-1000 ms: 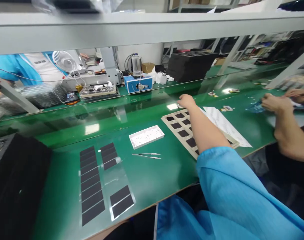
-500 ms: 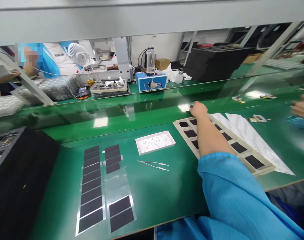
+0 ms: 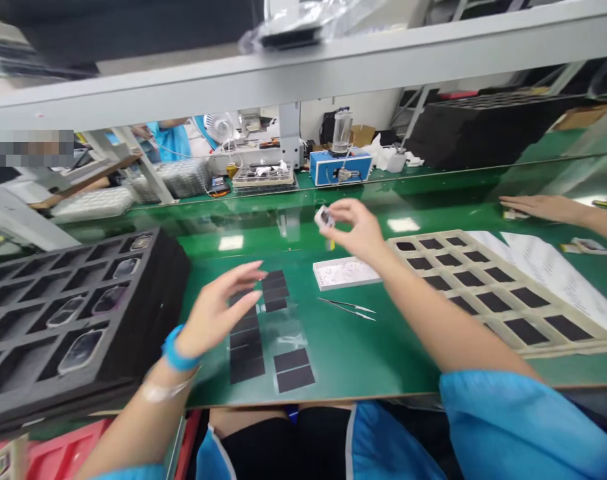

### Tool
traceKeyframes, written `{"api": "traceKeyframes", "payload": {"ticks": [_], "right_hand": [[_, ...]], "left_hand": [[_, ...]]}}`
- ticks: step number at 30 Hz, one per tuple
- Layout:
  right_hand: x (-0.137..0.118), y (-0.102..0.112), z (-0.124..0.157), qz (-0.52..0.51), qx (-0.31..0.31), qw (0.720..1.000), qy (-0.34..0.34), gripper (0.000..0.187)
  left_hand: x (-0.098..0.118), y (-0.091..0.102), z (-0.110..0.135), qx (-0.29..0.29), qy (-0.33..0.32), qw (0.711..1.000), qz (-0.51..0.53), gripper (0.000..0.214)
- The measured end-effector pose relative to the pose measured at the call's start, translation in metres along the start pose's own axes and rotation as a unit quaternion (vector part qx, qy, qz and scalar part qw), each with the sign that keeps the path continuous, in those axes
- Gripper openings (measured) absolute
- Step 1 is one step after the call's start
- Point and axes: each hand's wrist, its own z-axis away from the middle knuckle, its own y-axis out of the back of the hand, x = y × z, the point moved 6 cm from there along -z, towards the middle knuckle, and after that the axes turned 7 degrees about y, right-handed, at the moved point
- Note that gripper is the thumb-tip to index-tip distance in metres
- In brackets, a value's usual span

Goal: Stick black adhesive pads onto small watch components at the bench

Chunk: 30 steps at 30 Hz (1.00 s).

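Note:
My right hand is raised over the bench, its thumb and fingers pinching a small whitish part with a dark middle. A yellow tab shows just below that part. My left hand, wearing a blue wristband, hovers with fingers apart over a clear sheet of black rectangular pads; nothing is in it. Beside it lies a second sheet with black pads. A shallow white tray holding tiny pieces sits under my right forearm, with metal tweezers in front of it.
On the left stands a tall black foam tray with clear-rimmed oval parts in some pockets. A beige tray of black pads and white printed sheets lie right. A co-worker's hand touches small parts at far right. A shelf beam crosses above.
My right hand has come back from the beige tray's far end, now visibly holding the small whitish part. My left hand has entered view. The view has turned left, showing more of the foam tray.

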Motion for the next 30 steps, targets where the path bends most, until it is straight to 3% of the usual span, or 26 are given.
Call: {"api": "traceKeyframes", "payload": {"ticks": [3, 6, 10, 16, 20, 30], "right_hand": [[-0.028, -0.061, 0.049, -0.081, -0.078, 0.993, -0.021, 0.043], [-0.028, -0.095, 0.084, -0.076, -0.116, 0.989, -0.056, 0.032], [-0.014, -0.109, 0.104, -0.039, -0.14, 0.987, -0.068, 0.025], [-0.001, -0.112, 0.108, -0.074, -0.138, 0.985, -0.067, 0.025], [0.0, -0.112, 0.107, -0.101, -0.119, 0.986, -0.05, 0.017], [-0.005, -0.112, 0.11, -0.106, -0.12, 0.986, -0.05, 0.014]], "left_hand": [[-0.04, -0.044, -0.04, -0.031, 0.063, 0.971, 0.227, 0.067], [-0.076, -0.075, -0.051, -0.067, 0.142, 0.913, 0.376, 0.069], [-0.098, -0.083, -0.036, -0.058, 0.216, 0.866, 0.448, 0.06], [-0.094, -0.082, -0.032, -0.045, 0.244, 0.832, 0.496, 0.054], [-0.094, -0.085, -0.033, -0.04, 0.234, 0.835, 0.496, 0.051], [-0.096, -0.08, -0.036, -0.012, 0.189, 0.903, 0.386, 0.052]]}}
